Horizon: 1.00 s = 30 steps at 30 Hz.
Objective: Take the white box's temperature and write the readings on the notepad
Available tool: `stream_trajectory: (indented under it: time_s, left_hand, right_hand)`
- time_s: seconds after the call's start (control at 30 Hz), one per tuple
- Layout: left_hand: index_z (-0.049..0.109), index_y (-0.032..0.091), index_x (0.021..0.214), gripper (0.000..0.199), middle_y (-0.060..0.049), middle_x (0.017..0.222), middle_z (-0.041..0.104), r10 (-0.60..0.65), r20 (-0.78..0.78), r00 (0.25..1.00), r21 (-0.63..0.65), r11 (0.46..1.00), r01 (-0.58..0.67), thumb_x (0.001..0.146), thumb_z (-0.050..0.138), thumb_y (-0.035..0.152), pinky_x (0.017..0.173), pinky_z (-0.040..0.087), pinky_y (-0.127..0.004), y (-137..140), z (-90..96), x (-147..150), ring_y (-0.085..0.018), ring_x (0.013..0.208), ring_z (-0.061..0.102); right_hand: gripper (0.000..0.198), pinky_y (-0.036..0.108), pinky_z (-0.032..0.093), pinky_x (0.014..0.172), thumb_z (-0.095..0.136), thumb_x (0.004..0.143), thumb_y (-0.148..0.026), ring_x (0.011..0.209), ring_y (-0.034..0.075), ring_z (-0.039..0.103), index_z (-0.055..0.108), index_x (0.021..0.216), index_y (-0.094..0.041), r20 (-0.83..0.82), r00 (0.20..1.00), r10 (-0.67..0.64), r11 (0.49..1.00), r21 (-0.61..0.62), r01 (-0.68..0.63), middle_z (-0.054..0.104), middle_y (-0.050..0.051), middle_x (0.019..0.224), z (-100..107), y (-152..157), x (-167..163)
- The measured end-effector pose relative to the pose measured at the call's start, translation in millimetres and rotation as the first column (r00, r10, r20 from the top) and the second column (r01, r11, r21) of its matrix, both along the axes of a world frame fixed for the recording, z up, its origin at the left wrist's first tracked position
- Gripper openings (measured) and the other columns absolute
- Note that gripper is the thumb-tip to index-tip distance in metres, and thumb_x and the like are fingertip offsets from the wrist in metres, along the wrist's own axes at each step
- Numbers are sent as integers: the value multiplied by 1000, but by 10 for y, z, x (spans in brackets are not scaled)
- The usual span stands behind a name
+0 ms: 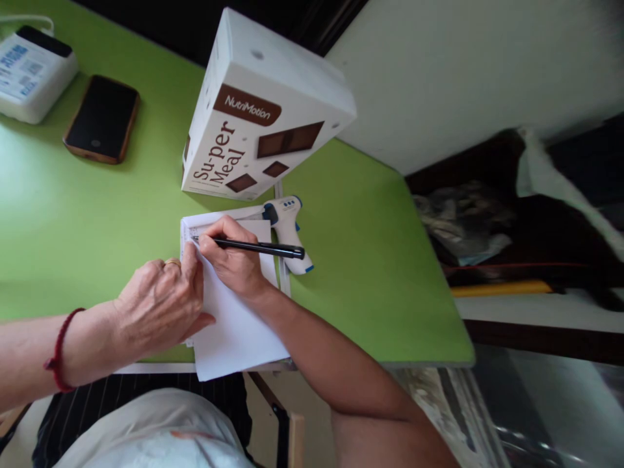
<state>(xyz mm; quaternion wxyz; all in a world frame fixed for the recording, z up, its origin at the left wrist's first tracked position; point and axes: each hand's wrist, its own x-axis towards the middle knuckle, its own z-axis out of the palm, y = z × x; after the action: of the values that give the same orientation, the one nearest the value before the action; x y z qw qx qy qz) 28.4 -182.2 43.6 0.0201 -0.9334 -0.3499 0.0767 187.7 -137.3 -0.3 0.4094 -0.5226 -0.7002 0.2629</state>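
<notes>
My right hand (234,257) grips a black pen (273,249), its tip on the upper left of some papers with small writing (187,229). A blank white sheet (244,335) lies over those papers, and its lower edge hangs past the table's near edge. My left hand (160,299) rests on the papers' left side, forefinger pressed down beside the pen tip and thumb held apart on the white sheet. Its other fingers are bent and partly hidden. Just right of the papers lies a white and blue infrared thermometer (287,237), with the pen's back end over its handle.
A tall white NutriMotion box (287,84) stands behind the papers on the green table (361,279). Farther left are a black smartphone (103,117) in a brown case and a white device (34,75) with a cable. Cluttered shelves (468,221) lie beyond the table's right edge.
</notes>
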Motion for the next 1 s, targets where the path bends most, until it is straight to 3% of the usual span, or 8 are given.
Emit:
stream_trajectory:
  time_s: [0.4, 0.7, 1.0]
  left_hand:
    - [68, 0, 125, 60, -34, 137, 57, 6, -25, 1000, -17, 1000, -7, 97, 56, 51, 58, 48, -35, 16, 25, 9, -25, 73, 68]
    - [67, -2, 127, 64, -32, 134, 60, 16, -26, 1000, 59, 998, -14, 94, 62, 52, 58, 50, -34, -11, 26, 5, -25, 72, 69]
    - [68, -1, 125, 63, -32, 132, 61, 12, -11, 1000, 66, 998, -11, 93, 63, 53, 55, 47, -33, -11, 16, 6, -23, 69, 68]
  right_hand:
    - [21, 26, 43, 63, 57, 85, -34, 61, 12, 46, 49, 69, -23, 18, 999, 27, 1000, -2, -27, 51, -4, 63, -7, 7, 23]
    - [22, 24, 40, 57, 58, 87, -30, 57, 10, 46, 50, 68, -22, -80, 997, 9, 987, 162, 4, 53, -5, 59, -81, 16, 15]
    - [20, 25, 39, 57, 58, 86, -27, 57, 10, 45, 49, 68, -22, -61, 997, 37, 988, 149, -27, 52, -6, 60, -74, 30, 24]
